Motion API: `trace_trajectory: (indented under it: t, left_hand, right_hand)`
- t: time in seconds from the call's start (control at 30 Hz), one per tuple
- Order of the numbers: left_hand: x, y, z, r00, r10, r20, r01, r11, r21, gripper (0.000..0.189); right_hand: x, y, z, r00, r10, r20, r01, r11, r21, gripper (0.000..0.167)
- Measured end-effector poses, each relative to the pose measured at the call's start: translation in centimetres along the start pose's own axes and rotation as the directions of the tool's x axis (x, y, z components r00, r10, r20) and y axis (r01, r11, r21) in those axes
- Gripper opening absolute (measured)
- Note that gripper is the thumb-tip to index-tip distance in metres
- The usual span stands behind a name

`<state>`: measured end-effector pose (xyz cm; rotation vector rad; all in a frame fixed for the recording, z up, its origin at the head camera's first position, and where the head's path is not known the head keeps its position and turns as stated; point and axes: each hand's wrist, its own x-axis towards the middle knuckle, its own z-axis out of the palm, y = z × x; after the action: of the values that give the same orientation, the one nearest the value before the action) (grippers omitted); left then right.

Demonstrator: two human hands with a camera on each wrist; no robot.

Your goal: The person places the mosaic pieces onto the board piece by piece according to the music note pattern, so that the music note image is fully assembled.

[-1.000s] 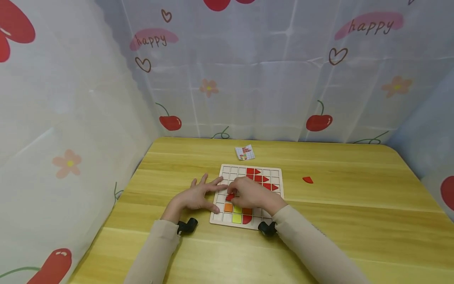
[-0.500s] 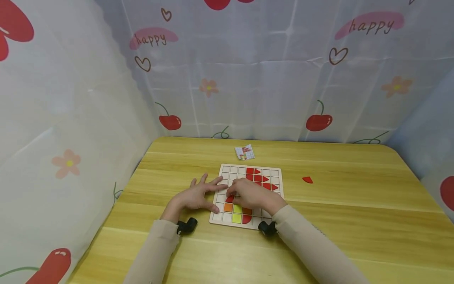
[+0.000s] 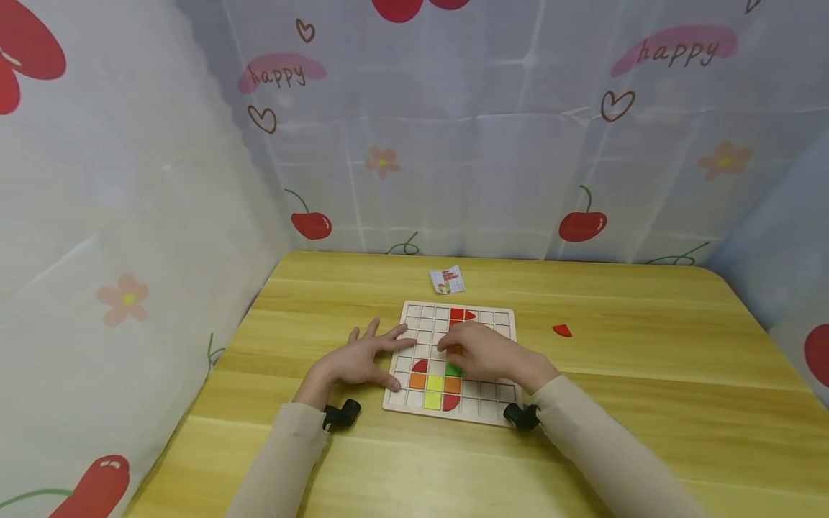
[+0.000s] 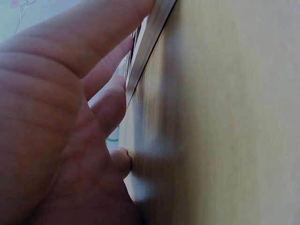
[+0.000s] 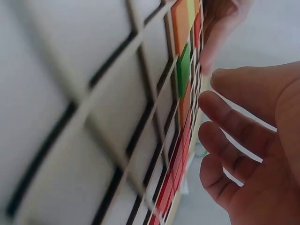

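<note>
A pale wooden grid board (image 3: 495,410) lies on the table with coloured tiles set in its cells. My left hand (image 3: 356,360) has its fingers spread, thumb and fingertips resting on the board's left edge. Nothing is held in my right hand (image 3: 487,351), which hovers over the middle of the board with loosely bent fingers. Left of it, a red quarter-circle tile (image 3: 420,365) sits in a cell above an orange square (image 3: 417,381). Two yellow squares (image 3: 433,400), another red quarter-circle (image 3: 450,401) and a green tile (image 5: 183,70) are nearby. Part of the red rows is hidden behind my right hand.
A small printed pattern card (image 3: 447,280) lies beyond the board. To the right, a loose red quarter-circle tile (image 3: 562,330) rests on the wooden table (image 3: 648,338). Patterned curtains (image 3: 479,165) stand behind and at the sides.
My right hand has let go of the red quarter-circle tile, now flat in its cell, and moved right, uncovering the cells around it. The left hand stays put.
</note>
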<state>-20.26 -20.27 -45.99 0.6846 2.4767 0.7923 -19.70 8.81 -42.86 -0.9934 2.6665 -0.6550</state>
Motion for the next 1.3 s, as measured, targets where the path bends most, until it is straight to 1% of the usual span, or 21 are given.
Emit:
trace_trajectory:
  t: [0.1,0.2,0.27,0.37,0.47,0.5,0.6,0.73,0.83,1.0,1.13,1.3]
  left_hand:
    - [0.0,0.0,0.0,1.000,-0.004,0.003,0.004,1.000,-0.005,0.081]
    - [0.0,0.0,0.0,1.000,0.006,0.000,-0.006,1.000,-0.010,0.081]
    - [0.0,0.0,0.0,1.000,0.002,0.003,-0.002,1.000,-0.009,0.081]
    - [0.0,0.0,0.0,1.000,-0.001,0.006,0.001,1.000,-0.011,0.082]
    - [0.0,0.0,-0.1,1.000,-0.002,0.005,0.002,1.000,-0.011,0.082]
    - [0.0,0.0,-0.1,1.000,-0.002,0.005,0.002,1.000,-0.011,0.082]
    - [0.0,0.0,-0.1,1.000,-0.002,0.002,0.002,1.000,-0.010,0.081]
    - [0.0,0.0,-0.1,1.000,-0.004,0.003,0.004,1.000,-0.015,0.081]
    - [0.0,0.0,0.0,1.000,-0.006,0.008,0.006,1.000,-0.015,0.082]
    - [0.1,-0.2,0.1,1.000,-0.002,0.002,0.002,1.000,-0.007,0.082]
    - [0.2,-0.3,0.0,1.000,0.004,-0.010,-0.004,1.000,-0.003,0.081]
    - [0.1,-0.2,0.1,1.000,-0.007,0.002,0.007,1.000,-0.011,0.081]
  right_hand:
    - [-1.0,1.4,-0.6,1.000,0.003,-0.016,-0.003,1.000,-0.020,0.023]
    - [-2.1,2.9,-1.3,0.999,0.039,-0.029,-0.040,0.999,-0.023,0.023]
    - [-2.8,3.8,-1.9,0.996,0.077,-0.044,-0.077,0.997,0.005,0.027]
    - [-3.8,5.1,-2.6,0.983,0.163,-0.084,-0.161,0.987,0.031,0.031]
    - [-4.8,6.5,-3.2,0.966,0.214,-0.144,-0.212,0.977,0.026,0.031]
    - [-5.1,7.0,-3.3,0.962,0.220,-0.163,-0.220,0.975,0.017,0.031]
    - [-6.0,8.3,-3.7,0.959,0.202,-0.200,-0.208,0.978,-0.008,0.030]
    - [-7.1,9.7,-4.2,0.956,0.202,-0.213,-0.213,0.977,-0.026,0.029]
    - [-7.9,10.7,-4.5,0.947,0.224,-0.230,-0.239,0.970,-0.041,0.029]
    - [-8.6,11.8,-4.9,0.930,0.264,-0.254,-0.292,0.953,-0.080,0.027]
    - [-9.0,12.1,-5.3,0.921,0.303,-0.245,-0.333,0.939,-0.090,0.024]
    - [-9.3,12.2,-5.4,0.925,0.313,-0.215,-0.338,0.937,-0.092,0.016]
